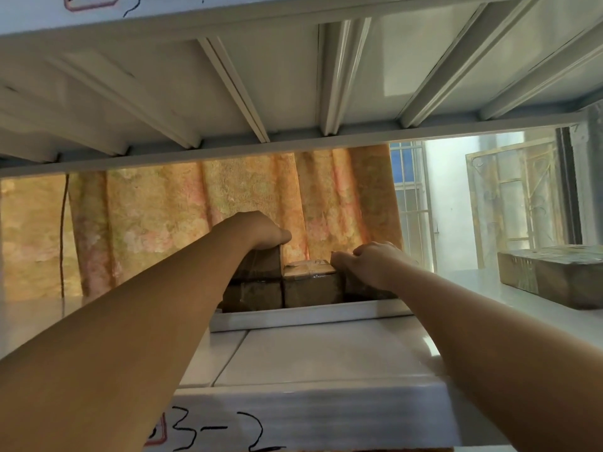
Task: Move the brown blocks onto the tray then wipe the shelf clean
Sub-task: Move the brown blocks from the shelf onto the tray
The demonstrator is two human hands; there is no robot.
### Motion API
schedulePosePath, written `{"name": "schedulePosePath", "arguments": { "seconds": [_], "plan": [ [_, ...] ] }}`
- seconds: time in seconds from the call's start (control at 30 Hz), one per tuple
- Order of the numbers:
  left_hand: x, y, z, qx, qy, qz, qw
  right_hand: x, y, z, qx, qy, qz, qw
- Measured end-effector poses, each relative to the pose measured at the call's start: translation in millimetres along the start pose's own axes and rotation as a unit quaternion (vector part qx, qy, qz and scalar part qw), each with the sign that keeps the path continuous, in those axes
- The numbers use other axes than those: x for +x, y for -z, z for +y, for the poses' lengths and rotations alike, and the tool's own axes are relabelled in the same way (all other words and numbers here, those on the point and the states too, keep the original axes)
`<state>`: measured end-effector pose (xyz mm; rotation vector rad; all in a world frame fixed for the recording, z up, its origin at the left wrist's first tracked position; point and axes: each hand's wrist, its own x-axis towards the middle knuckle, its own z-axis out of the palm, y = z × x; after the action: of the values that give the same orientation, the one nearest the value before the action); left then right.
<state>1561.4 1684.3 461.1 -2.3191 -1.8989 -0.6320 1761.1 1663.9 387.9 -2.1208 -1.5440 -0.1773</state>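
Several brown blocks wrapped in clear tape stand inside a white tray (303, 316) deep on the white shelf (326, 357). My left hand (261, 231) lies over the top of the tall left stack of blocks (257, 272), fingers curled on its upper block. My right hand (372, 261) rests on the right block (365, 288), fingers over its top edge. Between the two hands sits a lower middle block (310, 283), untouched. Both forearms reach far in across the shelf.
Another brown block (551, 275) lies alone at the far right of the shelf. The upper shelf's ribbed underside (293, 76) hangs low overhead. An orange flowered curtain (195, 216) hangs behind; a barred window (411, 203) is at right. The shelf's front edge reads "3-2".
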Motion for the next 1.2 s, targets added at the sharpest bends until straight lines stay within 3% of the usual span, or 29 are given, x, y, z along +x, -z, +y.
{"name": "schedulePosePath", "arguments": {
  "seconds": [0.5, 0.7, 1.0, 1.2],
  "plan": [
    [-1.3, -1.7, 0.9, 0.047, -0.007, 0.0, 0.999, -9.5, 1.2, -5.6, -0.024, 0.025, -0.019, 0.999],
    [-4.8, -7.4, 1.5, 0.057, -0.004, 0.032, 0.998, -11.7, 7.9, -6.3, -0.018, 0.018, 0.02, 0.999],
    [-11.6, -25.0, -0.5, 0.064, 0.0, 0.131, 0.989, -6.6, 19.1, 1.0, 0.005, 0.007, -0.003, 1.0],
    [-18.4, -25.8, -4.2, 0.056, -0.021, 0.141, 0.988, -18.2, 19.9, -10.1, 0.033, 0.037, -0.063, 0.997]
  ]
}}
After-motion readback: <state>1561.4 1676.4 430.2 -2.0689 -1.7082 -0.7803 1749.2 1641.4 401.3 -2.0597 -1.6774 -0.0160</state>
